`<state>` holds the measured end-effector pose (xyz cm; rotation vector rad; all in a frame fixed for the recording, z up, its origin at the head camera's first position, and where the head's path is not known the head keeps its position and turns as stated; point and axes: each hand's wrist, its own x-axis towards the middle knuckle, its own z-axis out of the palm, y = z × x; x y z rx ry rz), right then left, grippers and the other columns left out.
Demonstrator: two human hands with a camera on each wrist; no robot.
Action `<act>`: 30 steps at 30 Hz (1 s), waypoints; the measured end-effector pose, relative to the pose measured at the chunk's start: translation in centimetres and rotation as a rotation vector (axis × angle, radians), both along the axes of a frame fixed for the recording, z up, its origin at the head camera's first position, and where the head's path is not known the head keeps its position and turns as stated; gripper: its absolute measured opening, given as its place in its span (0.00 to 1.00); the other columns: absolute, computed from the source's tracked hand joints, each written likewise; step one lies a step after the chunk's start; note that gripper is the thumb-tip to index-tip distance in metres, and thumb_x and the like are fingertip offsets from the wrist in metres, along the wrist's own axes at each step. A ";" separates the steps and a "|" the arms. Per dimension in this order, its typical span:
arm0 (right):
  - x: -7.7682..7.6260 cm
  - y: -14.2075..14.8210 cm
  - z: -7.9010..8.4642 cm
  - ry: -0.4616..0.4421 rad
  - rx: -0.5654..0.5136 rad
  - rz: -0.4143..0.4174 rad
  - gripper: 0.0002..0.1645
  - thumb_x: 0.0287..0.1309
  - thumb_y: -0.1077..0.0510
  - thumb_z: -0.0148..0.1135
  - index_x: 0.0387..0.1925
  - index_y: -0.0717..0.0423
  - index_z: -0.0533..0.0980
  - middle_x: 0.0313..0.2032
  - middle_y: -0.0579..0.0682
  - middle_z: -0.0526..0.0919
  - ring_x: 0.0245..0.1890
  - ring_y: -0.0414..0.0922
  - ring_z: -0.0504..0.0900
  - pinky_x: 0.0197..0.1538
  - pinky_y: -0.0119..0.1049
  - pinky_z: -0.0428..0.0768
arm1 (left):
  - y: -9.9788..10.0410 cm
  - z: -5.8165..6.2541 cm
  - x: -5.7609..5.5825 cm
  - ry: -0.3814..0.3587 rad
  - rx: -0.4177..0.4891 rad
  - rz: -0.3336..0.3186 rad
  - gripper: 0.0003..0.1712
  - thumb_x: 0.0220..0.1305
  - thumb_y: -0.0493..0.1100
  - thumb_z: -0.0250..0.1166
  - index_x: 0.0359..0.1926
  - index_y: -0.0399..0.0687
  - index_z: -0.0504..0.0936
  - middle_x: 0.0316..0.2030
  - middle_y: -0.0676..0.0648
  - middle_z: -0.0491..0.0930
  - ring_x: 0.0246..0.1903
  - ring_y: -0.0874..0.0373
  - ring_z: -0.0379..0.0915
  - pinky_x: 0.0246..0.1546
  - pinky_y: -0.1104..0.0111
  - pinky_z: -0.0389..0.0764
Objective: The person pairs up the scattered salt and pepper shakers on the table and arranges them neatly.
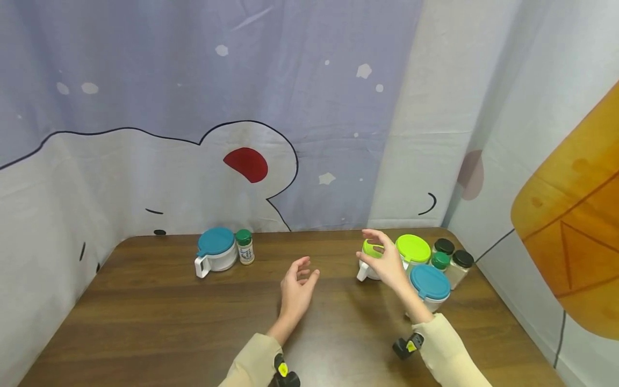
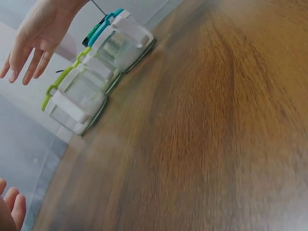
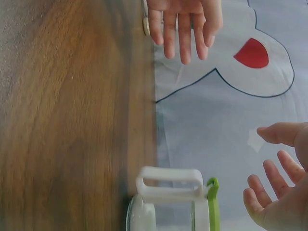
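My right hand (image 1: 384, 260) hovers with parted fingers over a small seasoning jar with a lime-green lid (image 1: 371, 248) and white handle, holding nothing. In the right wrist view that jar's handle (image 3: 171, 184) stands below and left of the hand (image 3: 284, 192). Out over the middle of the table, my left hand (image 1: 296, 290) is empty, its fingers loosely bent and thumb apart. Behind the right hand stand a second lime-lidded jar (image 1: 413, 248) and a blue-lidded jar (image 1: 430, 282); the left wrist view shows their clear bodies and white handles from the side.
Two black-capped bottles (image 1: 462, 259) and a green-capped one (image 1: 440, 260) cluster at the right rear. At the back left, a blue-lidded jar (image 1: 216, 244) stands beside a green-capped shaker (image 1: 245, 248). A printed curtain (image 1: 329, 107) hangs along the wooden table's (image 1: 145, 322) far edge.
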<state>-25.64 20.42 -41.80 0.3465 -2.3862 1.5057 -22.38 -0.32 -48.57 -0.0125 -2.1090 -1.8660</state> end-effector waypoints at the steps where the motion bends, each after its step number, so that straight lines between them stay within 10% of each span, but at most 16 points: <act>1: 0.0 0.2 0.1 -0.001 0.002 -0.003 0.31 0.47 0.69 0.70 0.56 0.63 0.72 0.56 0.62 0.77 0.54 0.61 0.74 0.60 0.55 0.73 | 0.2 0.0 0.0 0.001 0.000 -0.002 0.23 0.58 0.39 0.67 0.55 0.41 0.76 0.51 0.40 0.80 0.49 0.41 0.77 0.47 0.56 0.81; 30: 0.1 3.8 0.2 0.009 0.028 -0.052 0.31 0.49 0.65 0.71 0.57 0.62 0.72 0.57 0.61 0.76 0.55 0.59 0.74 0.61 0.55 0.72 | 2.9 0.3 0.0 0.005 0.016 -0.047 0.22 0.57 0.40 0.68 0.54 0.44 0.77 0.50 0.43 0.81 0.48 0.42 0.78 0.45 0.63 0.82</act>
